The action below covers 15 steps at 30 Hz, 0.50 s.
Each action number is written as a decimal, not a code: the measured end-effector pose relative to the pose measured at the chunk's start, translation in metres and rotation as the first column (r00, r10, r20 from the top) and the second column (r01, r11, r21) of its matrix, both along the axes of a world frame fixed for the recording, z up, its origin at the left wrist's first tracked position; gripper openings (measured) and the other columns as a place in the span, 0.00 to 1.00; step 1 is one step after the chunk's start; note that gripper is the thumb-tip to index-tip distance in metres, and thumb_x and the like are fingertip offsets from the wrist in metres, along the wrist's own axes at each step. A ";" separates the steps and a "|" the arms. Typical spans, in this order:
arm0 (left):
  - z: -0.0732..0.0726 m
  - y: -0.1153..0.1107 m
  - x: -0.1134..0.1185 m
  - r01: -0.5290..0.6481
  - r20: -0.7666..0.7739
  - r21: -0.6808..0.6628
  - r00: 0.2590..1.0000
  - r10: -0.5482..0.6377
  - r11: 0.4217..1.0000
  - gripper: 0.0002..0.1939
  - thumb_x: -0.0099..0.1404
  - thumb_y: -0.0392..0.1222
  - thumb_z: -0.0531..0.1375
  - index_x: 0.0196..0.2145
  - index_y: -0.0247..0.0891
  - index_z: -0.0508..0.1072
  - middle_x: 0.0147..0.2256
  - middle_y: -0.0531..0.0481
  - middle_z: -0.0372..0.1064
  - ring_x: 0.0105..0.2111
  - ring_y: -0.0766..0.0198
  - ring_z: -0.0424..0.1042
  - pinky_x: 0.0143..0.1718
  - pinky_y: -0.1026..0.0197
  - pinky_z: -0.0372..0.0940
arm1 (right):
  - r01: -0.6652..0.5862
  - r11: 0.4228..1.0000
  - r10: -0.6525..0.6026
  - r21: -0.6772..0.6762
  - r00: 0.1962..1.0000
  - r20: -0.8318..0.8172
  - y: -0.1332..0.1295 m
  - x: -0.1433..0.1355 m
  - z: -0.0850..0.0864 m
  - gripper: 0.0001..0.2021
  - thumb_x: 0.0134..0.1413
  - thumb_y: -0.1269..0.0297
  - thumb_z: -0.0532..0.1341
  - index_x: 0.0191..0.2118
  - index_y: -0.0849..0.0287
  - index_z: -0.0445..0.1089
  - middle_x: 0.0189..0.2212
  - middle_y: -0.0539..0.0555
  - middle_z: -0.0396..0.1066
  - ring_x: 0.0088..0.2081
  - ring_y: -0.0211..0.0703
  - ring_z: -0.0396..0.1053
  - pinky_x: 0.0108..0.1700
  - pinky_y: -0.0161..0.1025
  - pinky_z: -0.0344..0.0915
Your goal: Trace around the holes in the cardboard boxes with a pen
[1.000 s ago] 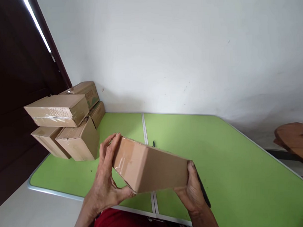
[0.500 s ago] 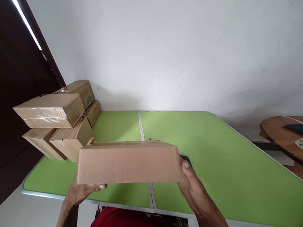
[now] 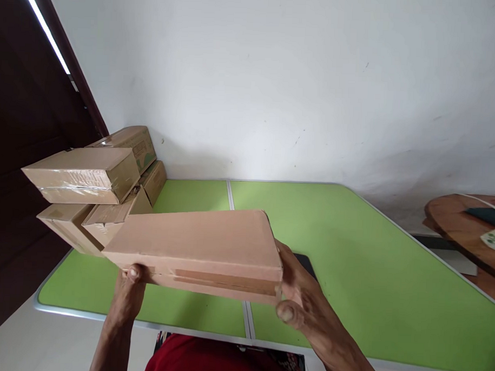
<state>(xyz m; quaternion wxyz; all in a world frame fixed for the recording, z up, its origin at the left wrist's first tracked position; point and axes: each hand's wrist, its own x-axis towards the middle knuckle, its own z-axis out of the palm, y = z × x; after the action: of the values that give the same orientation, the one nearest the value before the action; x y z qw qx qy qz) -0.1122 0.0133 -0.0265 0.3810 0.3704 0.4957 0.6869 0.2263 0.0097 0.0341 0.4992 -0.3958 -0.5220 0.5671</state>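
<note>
One carton (image 3: 197, 238), and we had it up off the green table (image 3: 370, 276)! Our left hand (image 3: 130, 292) gripped its near side, toward the left; our right hand (image 3: 304, 295), spread wide, held its right end, stacked boxes (image 3: 79, 177) beyond at far left.

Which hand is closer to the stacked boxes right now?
Left. The left hand, at the left end of the held box, is just right of the stacked boxes and nearer the camera; the right hand, at the box's right end, is farther right.
</note>
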 end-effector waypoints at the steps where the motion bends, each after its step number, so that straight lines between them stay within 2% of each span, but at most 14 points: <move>1: -0.001 0.000 0.001 -0.012 0.006 -0.005 1.000 0.012 1.000 0.41 0.47 0.79 0.74 0.46 0.44 0.84 0.39 0.46 0.83 0.54 0.43 0.81 0.55 0.49 0.78 | 0.016 1.000 -0.016 -0.014 1.000 0.001 0.000 -0.001 0.002 0.50 0.44 0.43 0.81 0.73 0.43 0.69 0.68 0.60 0.73 0.66 0.70 0.71 0.59 0.54 0.76; 4: -0.002 0.000 0.003 -0.035 0.034 -0.022 0.999 0.036 0.999 0.35 0.47 0.74 0.77 0.38 0.41 0.83 0.36 0.46 0.82 0.53 0.44 0.80 0.57 0.50 0.77 | 0.104 0.993 -0.105 -0.053 0.994 -0.010 -0.003 -0.009 0.010 0.48 0.44 0.49 0.82 0.72 0.45 0.70 0.65 0.62 0.76 0.63 0.70 0.74 0.55 0.53 0.79; 6: -0.003 0.004 0.005 -0.040 0.067 -0.019 0.997 0.042 0.999 0.33 0.48 0.74 0.77 0.34 0.41 0.82 0.35 0.47 0.81 0.52 0.46 0.81 0.58 0.51 0.76 | 0.163 0.985 -0.166 -0.053 0.985 -0.054 -0.007 -0.015 0.017 0.46 0.45 0.48 0.81 0.70 0.47 0.72 0.65 0.63 0.77 0.63 0.71 0.75 0.56 0.55 0.79; 8: -0.004 0.009 0.009 -0.048 0.095 -0.014 0.994 0.049 0.999 0.32 0.51 0.75 0.75 0.34 0.42 0.82 0.36 0.49 0.82 0.53 0.48 0.81 0.60 0.53 0.76 | 0.176 0.984 -0.178 -0.029 0.976 -0.124 -0.012 -0.020 0.022 0.44 0.44 0.48 0.82 0.68 0.46 0.74 0.67 0.62 0.75 0.65 0.72 0.74 0.60 0.57 0.77; 11: -0.011 0.019 0.014 -0.111 0.251 -0.056 0.960 0.121 0.992 0.32 0.56 0.76 0.72 0.43 0.45 0.85 0.43 0.50 0.85 0.62 0.51 0.77 0.66 0.57 0.71 | 0.086 0.996 -0.079 0.036 0.981 -0.178 -0.016 -0.025 0.024 0.47 0.44 0.51 0.84 0.71 0.44 0.72 0.70 0.62 0.72 0.66 0.70 0.73 0.64 0.57 0.74; 13: -0.017 0.025 0.014 -0.135 0.408 -0.099 0.898 0.164 0.986 0.32 0.61 0.74 0.70 0.49 0.47 0.85 0.49 0.50 0.86 0.67 0.51 0.74 0.69 0.57 0.68 | 0.003 0.994 0.014 0.106 0.987 -0.159 -0.018 -0.026 0.023 0.51 0.46 0.54 0.84 0.75 0.44 0.67 0.70 0.63 0.72 0.66 0.67 0.74 0.65 0.56 0.73; 15: -0.022 0.028 0.012 -0.076 0.545 -0.068 0.832 0.101 0.995 0.31 0.67 0.72 0.66 0.55 0.47 0.84 0.52 0.49 0.85 0.69 0.49 0.72 0.71 0.53 0.66 | -0.055 0.983 0.078 0.176 0.988 -0.131 -0.019 -0.029 0.023 0.51 0.48 0.56 0.83 0.76 0.42 0.65 0.69 0.62 0.72 0.64 0.64 0.75 0.64 0.54 0.74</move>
<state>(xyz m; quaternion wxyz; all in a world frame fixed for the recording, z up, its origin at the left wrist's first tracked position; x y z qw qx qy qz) -0.1002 0.0409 -0.0484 0.4827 0.1269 0.3974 0.7701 0.1976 -0.0097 0.0574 0.5469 -0.2938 -0.5463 0.5623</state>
